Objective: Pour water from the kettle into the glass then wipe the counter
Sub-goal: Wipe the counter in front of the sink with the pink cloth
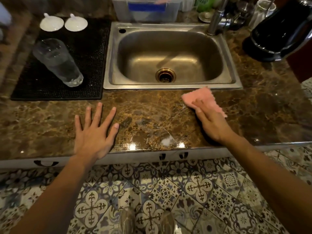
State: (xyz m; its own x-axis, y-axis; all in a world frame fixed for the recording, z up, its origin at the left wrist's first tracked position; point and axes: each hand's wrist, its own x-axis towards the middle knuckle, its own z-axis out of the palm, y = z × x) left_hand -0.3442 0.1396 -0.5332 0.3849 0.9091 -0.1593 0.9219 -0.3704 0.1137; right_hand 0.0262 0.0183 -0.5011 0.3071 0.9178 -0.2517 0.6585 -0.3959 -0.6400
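A pink cloth [199, 97] is pressed flat onto the brown marbled counter [148, 107] by the right hand [211, 122]. Its fingers are laid out straight over the near half of the cloth, and nothing is clasped in them. The cloth is spread on the strip of counter just in front of the steel sink [168, 86], near the sink's front right corner, with its far edge close to the rim. The left hand [94, 132] is laid palm-down on the counter to the left, well apart from the cloth. Its fingers are spread wide and straight and nothing is held. The glass [58, 63] is set upright on a black mat [91, 65] to the left of the sink, and clear water can be seen in it. The black kettle [280, 31] is placed at the far right of the counter, beyond the sink's right rim. Two small white dishes [51, 23] are seen side by side at the back of the mat. A clear plastic box [145, 10] is set behind the sink, and the tap [217, 19] is mounted at the back right corner. A pale shiny patch [166, 141] is visible near the counter's front edge between the two hands; whether it is water or glare cannot be told. Patterned floor tiles [168, 191] are seen below.
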